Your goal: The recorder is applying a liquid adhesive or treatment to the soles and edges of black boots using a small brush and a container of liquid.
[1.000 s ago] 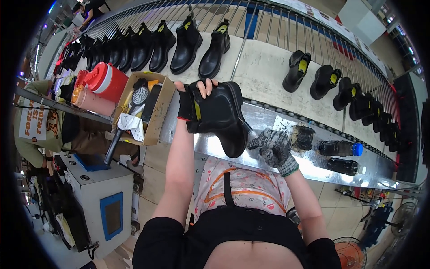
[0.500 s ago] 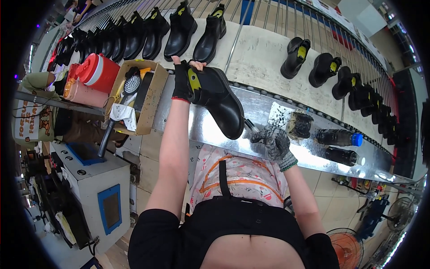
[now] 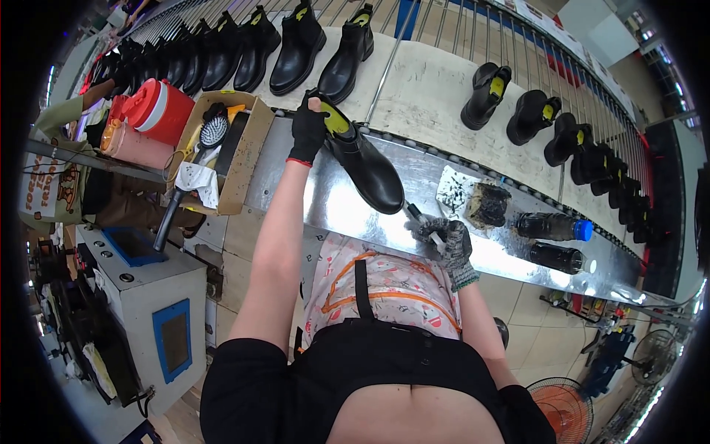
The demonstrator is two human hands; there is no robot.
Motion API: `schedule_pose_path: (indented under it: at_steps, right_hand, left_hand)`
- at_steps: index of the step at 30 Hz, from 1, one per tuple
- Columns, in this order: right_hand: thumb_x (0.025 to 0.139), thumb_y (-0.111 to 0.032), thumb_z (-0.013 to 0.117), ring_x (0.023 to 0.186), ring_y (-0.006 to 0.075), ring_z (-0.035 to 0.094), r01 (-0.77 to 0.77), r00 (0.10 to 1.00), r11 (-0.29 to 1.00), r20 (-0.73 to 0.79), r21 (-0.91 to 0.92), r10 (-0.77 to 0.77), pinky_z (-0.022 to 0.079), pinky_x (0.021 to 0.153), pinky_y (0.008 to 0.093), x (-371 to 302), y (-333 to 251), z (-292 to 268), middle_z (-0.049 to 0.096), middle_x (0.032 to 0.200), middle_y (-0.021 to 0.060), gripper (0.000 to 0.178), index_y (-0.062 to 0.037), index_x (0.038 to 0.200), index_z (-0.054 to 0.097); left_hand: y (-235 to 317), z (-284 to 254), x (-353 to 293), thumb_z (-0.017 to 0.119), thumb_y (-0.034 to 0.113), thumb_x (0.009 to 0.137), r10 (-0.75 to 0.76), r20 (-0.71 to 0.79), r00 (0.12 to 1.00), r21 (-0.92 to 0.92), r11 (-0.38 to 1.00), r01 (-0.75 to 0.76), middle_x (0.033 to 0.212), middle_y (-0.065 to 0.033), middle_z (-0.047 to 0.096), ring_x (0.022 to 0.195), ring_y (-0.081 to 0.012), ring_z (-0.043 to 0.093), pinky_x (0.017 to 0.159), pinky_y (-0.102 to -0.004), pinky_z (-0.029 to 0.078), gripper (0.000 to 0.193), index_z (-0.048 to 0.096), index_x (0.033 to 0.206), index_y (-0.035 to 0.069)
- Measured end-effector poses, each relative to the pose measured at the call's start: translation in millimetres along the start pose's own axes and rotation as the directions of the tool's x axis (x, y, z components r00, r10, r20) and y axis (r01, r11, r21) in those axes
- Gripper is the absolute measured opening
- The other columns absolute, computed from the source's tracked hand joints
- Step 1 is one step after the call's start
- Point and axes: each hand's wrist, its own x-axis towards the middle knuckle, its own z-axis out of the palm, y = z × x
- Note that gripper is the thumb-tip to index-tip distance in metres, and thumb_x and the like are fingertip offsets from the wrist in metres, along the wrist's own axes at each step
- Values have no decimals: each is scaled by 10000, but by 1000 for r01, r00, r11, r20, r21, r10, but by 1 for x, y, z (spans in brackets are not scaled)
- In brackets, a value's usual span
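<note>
Left hand [image 3: 307,129] in a black glove grips the black ankle boot [image 3: 362,166] by its top opening – boot sits on the metal worktop [image 3: 296,196] near the far edge, toe toward the person's right. Right hand [image 3: 447,240] in a grey knit glove is closed around a small brush-like tool [image 3: 418,218], its tip just beside the boot's toe, at the near edge of the worktop. Risk, as a judgement: the boot is held at one end only, so it could twist or slide on the slick metal if the tool pushes on the toe; the tool could also smear the upper. Dark bottles [image 3: 555,255] lie further toward the right end of the worktop and could roll if bumped. A stained pad [image 3: 486,205] sits on a scrap of paper between boot and bottles. Cardboard box [image 3: 222,152] with a brush at the left end. Beyond the far edge – a conveyor [image 3: 429,96] carrying rows of black boots. Factory floor, tiled, fan low right.
</note>
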Motion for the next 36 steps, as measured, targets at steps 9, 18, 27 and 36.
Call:
schedule_pose_path:
  at_steps: [9, 18, 27, 36]
  right_hand:
    - [956, -395, 444, 777, 173, 648, 20, 960, 884, -237, -466, -147, 514, 697, 285, -16, -19, -12, 687, 853, 99, 473, 23, 948, 665]
    - [930, -386, 350, 702, 165, 636, -52, 907, 829, -373, -557, -194, 486, 652, 292, -11, -51, -2, 700, 806, 83, 505, -25, 918, 703]
    - [942, -477, 296, 707, 204, 644, 83, 901, 812, -305, -578, -309, 490, 675, 319, -2, -52, 3, 695, 797, 94, 598, -41, 905, 704]
    - [943, -543, 292, 657, 150, 592, 179, 906, 812, -229, -556, -356, 459, 635, 286, -2, -51, 14, 682, 764, 76, 676, -7, 862, 696]
  left_hand:
    - [72, -8, -29, 587, 665, 733, 148, 59, 987, 248, 956, -158, 858, -110, 629, 779, -307, 639, 658, -386, 478, 705, 484, 1057, 47]
    - [131, -10, -107, 757, 669, 521, 122, -15, 992, 484, 870, -99, 650, -52, 547, 568, -262, 603, 518, -365, 461, 744, 466, 899, 98]
    - [181, 5, -157, 863, 480, 527, 23, 34, 999, 520, 853, -38, 563, -44, 535, 483, -170, 581, 460, -279, 447, 717, 473, 957, 60]
    - [179, 1, -189, 829, 200, 638, -315, 206, 926, 137, 947, 292, 616, -7, 524, 523, -78, 517, 473, -227, 403, 674, 382, 1124, 64]
